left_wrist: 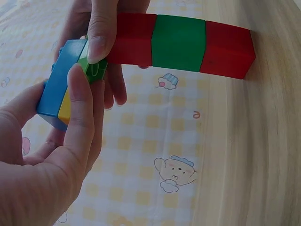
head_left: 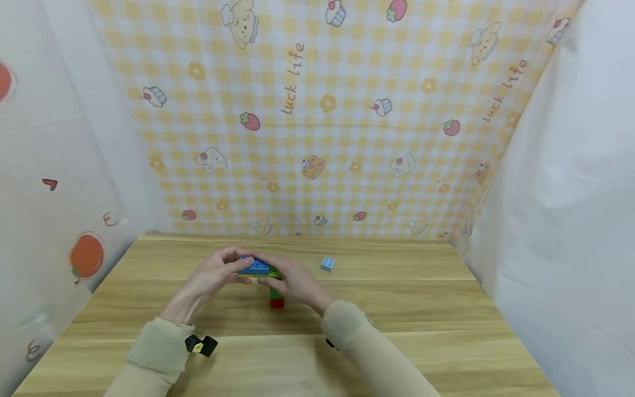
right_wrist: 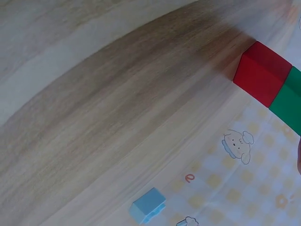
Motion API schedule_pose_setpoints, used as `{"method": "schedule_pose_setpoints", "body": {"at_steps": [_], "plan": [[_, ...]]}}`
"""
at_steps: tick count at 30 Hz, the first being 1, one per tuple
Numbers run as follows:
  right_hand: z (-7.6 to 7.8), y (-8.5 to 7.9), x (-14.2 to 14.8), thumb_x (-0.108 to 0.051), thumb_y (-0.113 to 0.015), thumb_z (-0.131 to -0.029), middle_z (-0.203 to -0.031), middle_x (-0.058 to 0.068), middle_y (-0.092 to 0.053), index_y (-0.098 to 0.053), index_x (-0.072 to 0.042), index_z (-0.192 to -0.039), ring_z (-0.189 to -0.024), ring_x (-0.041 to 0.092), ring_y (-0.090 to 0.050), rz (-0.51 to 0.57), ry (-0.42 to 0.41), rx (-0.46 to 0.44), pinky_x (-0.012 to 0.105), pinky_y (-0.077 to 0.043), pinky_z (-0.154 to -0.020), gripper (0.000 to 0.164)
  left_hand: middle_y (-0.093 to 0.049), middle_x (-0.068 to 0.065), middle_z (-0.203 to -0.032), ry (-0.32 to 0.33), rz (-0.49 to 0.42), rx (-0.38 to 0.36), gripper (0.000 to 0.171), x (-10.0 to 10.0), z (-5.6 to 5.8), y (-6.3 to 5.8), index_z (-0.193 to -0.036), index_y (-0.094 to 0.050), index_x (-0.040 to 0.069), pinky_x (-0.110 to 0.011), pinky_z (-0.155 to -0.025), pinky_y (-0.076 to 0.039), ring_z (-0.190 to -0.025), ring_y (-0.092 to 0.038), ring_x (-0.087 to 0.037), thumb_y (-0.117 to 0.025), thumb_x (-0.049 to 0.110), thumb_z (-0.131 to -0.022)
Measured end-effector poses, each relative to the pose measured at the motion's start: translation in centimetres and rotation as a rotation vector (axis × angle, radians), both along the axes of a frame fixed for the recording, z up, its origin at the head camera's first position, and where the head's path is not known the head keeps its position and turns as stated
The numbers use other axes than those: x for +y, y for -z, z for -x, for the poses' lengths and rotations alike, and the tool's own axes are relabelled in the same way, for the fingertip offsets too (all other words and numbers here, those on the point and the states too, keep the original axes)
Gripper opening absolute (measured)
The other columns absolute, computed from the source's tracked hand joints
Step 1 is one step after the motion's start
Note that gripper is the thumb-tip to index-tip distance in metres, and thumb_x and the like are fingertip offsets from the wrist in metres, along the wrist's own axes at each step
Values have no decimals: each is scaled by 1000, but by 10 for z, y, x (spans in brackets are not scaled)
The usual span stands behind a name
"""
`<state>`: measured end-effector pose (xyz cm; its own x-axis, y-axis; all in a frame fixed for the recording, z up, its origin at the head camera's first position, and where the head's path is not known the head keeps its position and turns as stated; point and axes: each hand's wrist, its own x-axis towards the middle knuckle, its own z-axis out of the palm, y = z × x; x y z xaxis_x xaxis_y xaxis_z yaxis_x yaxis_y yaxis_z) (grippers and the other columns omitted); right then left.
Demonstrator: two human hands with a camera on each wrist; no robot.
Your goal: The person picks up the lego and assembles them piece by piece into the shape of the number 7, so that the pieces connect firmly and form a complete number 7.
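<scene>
A tower of toy building bricks stands on the table, with a red brick [head_left: 277, 303] at its base, a green brick [left_wrist: 178, 43] above it and another red brick [left_wrist: 135, 39] higher up. At the top are a light green brick [left_wrist: 97, 70], a yellow brick [left_wrist: 64, 109] and a blue brick [head_left: 256, 267] over the yellow one. My left hand [head_left: 214, 271] pinches the blue and yellow bricks from the left side. From the right, my right hand [head_left: 296, 280] grips the tower's top, its thumb against the light green brick. Fingers hide part of the joint.
A loose light blue brick [head_left: 328, 264] lies on the wooden table [head_left: 397, 309], behind and to the right of the tower. Behind the table hangs a yellow checked cloth [head_left: 327, 138]; white sheets [head_left: 560, 193] flank both sides.
</scene>
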<state>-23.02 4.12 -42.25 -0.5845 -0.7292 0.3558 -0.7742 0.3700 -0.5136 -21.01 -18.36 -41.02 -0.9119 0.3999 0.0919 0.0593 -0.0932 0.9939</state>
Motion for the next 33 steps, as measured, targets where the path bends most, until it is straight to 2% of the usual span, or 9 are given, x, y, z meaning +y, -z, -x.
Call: {"method": "schedule_pose_setpoints", "body": {"at_steps": [5,8,12,15,17,21,25,29,33], "plan": [[1,0,2,-22,-64,-96,-139,1,-55,-35,-23,-152,-114,10,-57,15,-6,-38,22,-46,-91,63,-54,-18,-119,-32,53,16,35,3,0,3,-123,-52,-8,-44,-83,-54,-102,-60,-25,-59,17,-100],[2,0,5,-19,-65,-96,-141,0,-52,-32,-26,-153,-116,11,-56,7,-4,-48,24,-46,-92,66,-52,-21,-125,-24,113,49,42,3,1,5,-129,-49,-6,-48,-89,-51,-110,-59,-30,-62,20,-98],[4,-1,9,-22,-64,-96,-145,-1,-48,-28,-25,-155,-121,12,-52,-42,10,-30,28,-44,-96,68,-57,-19,-126,-29,248,104,52,1,-2,4,-135,-48,1,-51,-95,-46,-113,-59,-31,-68,25,-94],[4,-5,13,-29,-65,-96,-148,-1,-44,-25,-24,-156,-126,14,-48,-77,38,-45,34,-42,-101,72,-61,-15,-121,-57,349,138,55,-1,-3,3,-135,-50,5,-47,-94,-46,-110,-60,-29,-72,29,-91],[4,-9,17,-35,-67,-94,-150,0,-41,-25,-24,-156,-130,16,-45,-92,56,-63,39,-40,-103,76,-62,-13,-118,-71,384,155,55,-2,-4,2,-134,-51,5,-45,-92,-47,-109,-60,-27,-73,30,-90],[6,-20,32,-49,-66,-91,-153,-2,-37,-27,-28,-155,-136,19,-38,-154,106,-56,45,-36,-106,78,-63,-13,-114,-86,391,161,54,-1,-4,0,-133,-53,5,-40,-88,-49,-104,-61,-26,-74,28,-89],[11,-29,53,-56,-63,-90,-154,-1,-35,-31,-28,-154,-139,22,-34,-166,158,-80,49,-33,-108,77,-64,-13,-115,-90,375,159,54,0,-5,-1,-132,-54,5,-38,-88,-50,-104,-62,-26,-75,27,-88],[21,-31,74,-50,-61,-94,-152,2,-38,-35,-24,-152,-135,25,-40,-95,211,-127,51,-36,-105,69,-65,-12,-113,-102,381,164,54,0,-6,-1,-131,-55,5,-36,-87,-50,-103,-62,-25,-76,28,-87],[32,-29,93,-37,-61,-97,-145,6,-47,-42,-18,-148,-128,30,-46,-21,270,-132,54,-40,-99,58,-64,-11,-113,-98,390,160,54,1,-7,-2,-132,-54,6,-37,-87,-50,-103,-62,-25,-75,29,-88]]}}
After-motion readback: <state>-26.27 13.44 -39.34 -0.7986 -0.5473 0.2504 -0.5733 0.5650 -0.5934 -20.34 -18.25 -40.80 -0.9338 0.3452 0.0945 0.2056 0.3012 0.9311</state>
